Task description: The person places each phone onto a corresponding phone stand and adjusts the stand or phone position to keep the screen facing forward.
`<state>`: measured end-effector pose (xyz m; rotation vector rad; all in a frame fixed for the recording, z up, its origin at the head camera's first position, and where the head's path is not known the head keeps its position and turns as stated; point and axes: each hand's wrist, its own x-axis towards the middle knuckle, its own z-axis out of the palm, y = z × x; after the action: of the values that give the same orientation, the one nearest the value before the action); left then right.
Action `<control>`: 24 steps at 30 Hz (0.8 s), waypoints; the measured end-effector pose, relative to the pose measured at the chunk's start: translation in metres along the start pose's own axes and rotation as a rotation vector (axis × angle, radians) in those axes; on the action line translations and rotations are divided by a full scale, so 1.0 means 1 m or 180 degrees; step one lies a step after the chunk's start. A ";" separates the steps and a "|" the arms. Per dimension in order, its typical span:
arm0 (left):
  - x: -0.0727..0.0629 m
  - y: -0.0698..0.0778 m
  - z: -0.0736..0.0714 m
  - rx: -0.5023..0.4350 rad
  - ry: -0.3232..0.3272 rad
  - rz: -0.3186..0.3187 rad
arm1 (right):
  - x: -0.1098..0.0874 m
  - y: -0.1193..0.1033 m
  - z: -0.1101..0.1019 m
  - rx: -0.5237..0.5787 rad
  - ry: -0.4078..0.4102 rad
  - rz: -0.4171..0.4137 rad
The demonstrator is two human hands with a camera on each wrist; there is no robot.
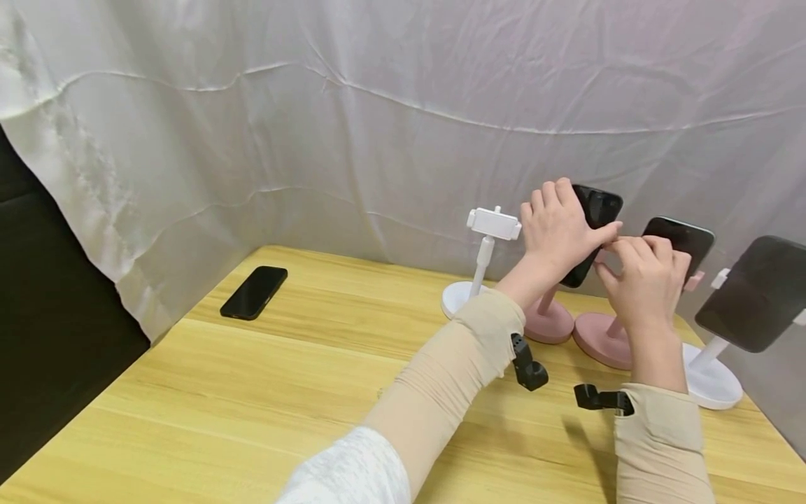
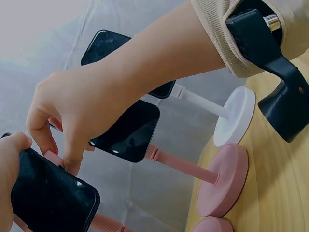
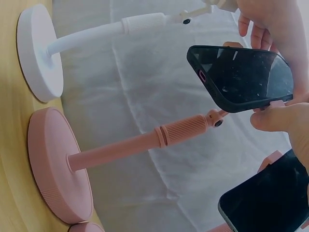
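A black smartphone sits tilted in the clamp of a pink phone stand. My left hand grips the phone from its left side, with the thumb stretched across its front. At the opposite long edge, my right hand pinches the stand's pink clamp jaw between thumb and fingers. In the right wrist view, the right thumb presses beside that jaw, and the stand's ribbed pole runs up behind the phone. The left hand's fingers are partly hidden behind the phone.
To the left stands a white phone stand with a bare clamp. On the right, a second pink stand and another white stand each hold a phone. Another black phone lies flat at the table's left. A grey curtain hangs behind.
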<state>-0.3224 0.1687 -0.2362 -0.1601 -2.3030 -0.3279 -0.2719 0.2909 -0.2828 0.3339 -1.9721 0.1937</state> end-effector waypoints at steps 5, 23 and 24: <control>-0.001 0.002 0.001 0.0038 0.0039 -0.0025 | 0.000 0.002 -0.001 -0.0037 -0.0071 0.0008; -0.002 0.007 0.003 0.0043 -0.0028 -0.0065 | -0.003 0.003 0.001 -0.0045 0.0012 0.0105; -0.003 0.007 0.003 0.0046 -0.0031 -0.0060 | -0.003 0.003 0.001 -0.0046 0.0024 0.0104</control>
<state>-0.3211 0.1760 -0.2385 -0.1330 -2.3174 -0.3206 -0.2730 0.2936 -0.2856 0.2914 -1.9714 0.2011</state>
